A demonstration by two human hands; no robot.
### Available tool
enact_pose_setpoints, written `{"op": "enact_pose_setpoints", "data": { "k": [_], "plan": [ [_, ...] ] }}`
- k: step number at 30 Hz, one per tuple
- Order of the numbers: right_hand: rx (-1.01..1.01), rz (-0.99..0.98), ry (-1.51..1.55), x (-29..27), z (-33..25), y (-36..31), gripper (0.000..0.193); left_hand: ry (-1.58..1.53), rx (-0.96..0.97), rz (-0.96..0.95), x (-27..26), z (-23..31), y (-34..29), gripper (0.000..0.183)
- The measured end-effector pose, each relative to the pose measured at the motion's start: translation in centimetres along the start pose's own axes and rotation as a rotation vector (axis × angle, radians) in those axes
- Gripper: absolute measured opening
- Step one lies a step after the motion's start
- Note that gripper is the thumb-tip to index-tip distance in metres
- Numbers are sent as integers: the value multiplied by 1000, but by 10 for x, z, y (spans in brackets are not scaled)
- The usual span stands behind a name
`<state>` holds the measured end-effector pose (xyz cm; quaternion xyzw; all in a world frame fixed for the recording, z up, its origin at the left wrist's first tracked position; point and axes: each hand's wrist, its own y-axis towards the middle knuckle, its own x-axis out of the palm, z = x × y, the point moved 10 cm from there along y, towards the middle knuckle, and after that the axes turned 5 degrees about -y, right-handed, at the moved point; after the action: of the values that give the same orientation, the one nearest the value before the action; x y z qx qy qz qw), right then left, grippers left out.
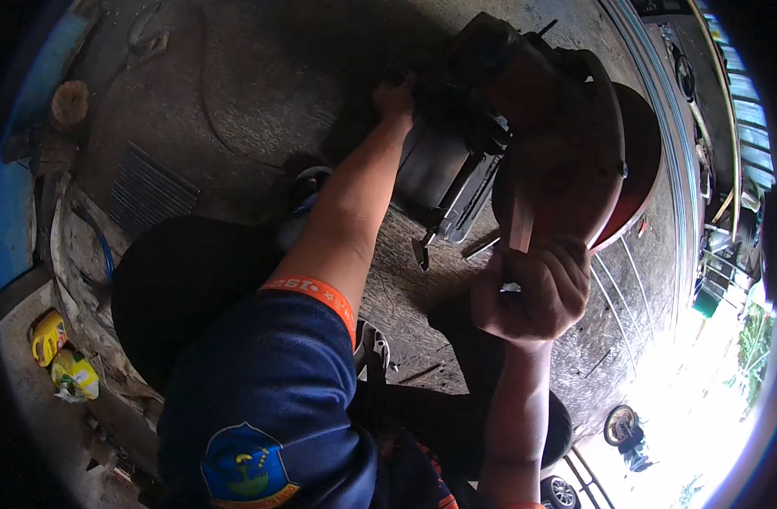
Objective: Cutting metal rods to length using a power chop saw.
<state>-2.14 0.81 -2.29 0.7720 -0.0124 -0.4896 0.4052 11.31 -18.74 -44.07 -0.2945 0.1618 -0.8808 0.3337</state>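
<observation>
A dark cut-off saw (558, 144) stands on the floor ahead of me, with a rounded guard over a large reddish disc (638, 161). My right hand (537, 293) is closed, fingers wrapped round the saw's handle (520, 225) at its near end. Stretched forward, my left hand (395, 97) is at the far left side of the saw's base (435, 165), in deep shadow. Its fingers hardly show, so what they touch is unclear. A metal clamp part (456, 212) runs along the base between my two arms.
Several dark rods (151, 191) lie at the left, near a cut log (69, 103). Yellow packages (75, 376) sit at the lower left. Long metal tubes (660, 102) run along the right. A thin cable (206, 81) trails over the floor; a wheel (621, 424) lies at the lower right.
</observation>
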Motion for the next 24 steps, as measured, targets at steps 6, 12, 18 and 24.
{"op": "enact_pose_setpoints", "data": {
  "k": [6, 12, 18, 24],
  "plan": [
    [-8, 13, -40, -5, -5, 2, 6, -39, 28, -1, -1, 5, 5, 30],
    [30, -32, -1, 1, 0, -4, 5, -7, 68, -16, 0, 12, -7, 31],
    [-35, -29, -37, 3, 1, -13, 6, -13, 55, 39, -4, 9, -4, 26],
    [-51, -23, -9, 6, -11, -9, 6, 98, 20, 98, -25, 6, 15, 30]
  ]
}}
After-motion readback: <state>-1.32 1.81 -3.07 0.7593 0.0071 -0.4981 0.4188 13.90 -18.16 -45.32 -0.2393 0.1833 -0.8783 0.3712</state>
